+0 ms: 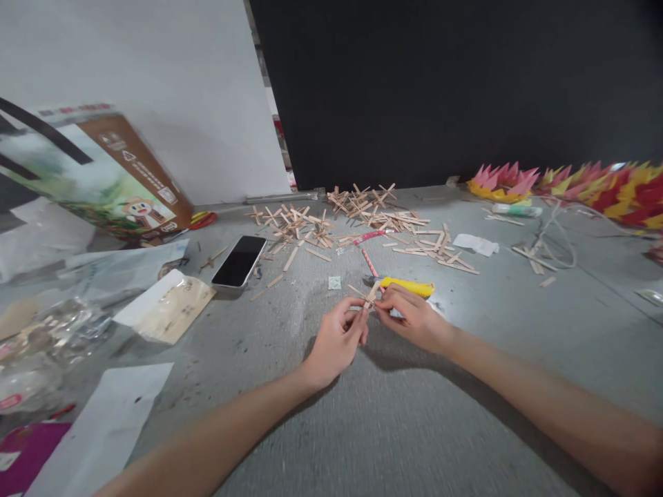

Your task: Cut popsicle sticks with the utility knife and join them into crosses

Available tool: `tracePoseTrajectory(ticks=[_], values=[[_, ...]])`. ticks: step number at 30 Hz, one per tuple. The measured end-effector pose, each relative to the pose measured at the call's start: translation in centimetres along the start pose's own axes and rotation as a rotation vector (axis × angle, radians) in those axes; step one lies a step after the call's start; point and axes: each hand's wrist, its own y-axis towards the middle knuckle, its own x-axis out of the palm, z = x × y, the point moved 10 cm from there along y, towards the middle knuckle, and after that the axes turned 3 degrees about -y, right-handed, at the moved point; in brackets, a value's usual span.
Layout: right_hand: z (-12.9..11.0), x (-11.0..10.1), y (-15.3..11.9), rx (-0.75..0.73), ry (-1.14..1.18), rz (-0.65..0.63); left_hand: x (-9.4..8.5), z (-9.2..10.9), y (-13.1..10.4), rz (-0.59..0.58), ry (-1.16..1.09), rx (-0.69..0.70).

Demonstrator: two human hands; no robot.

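Note:
Between my two hands is a small piece of crossed wooden sticks. My left hand pinches its lower end, fingers closed. From the right, my right hand has its fingertips closed on the same piece where the sticks meet. Just beyond my right hand lies a yellow cutter, its front part close to the sticks. A red-and-white striped straw or pencil points toward it. A small pale square lies on the grey table past my left hand.
Several wooden sticks and crossed stick pieces are heaped toward the back. A phone, an envelope, plastic bags and a printed bag occupy the left. At the back right are a glue stick, white cable and folded-paper crowns.

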Motion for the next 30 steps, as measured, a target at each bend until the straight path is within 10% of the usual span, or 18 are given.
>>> tracePoseTrajectory(ticks=[30], values=[[-0.3,-0.1,-0.1,0.019,0.002,-0.014,-0.1,1.8,-1.1,0.037,0.313,0.178]])
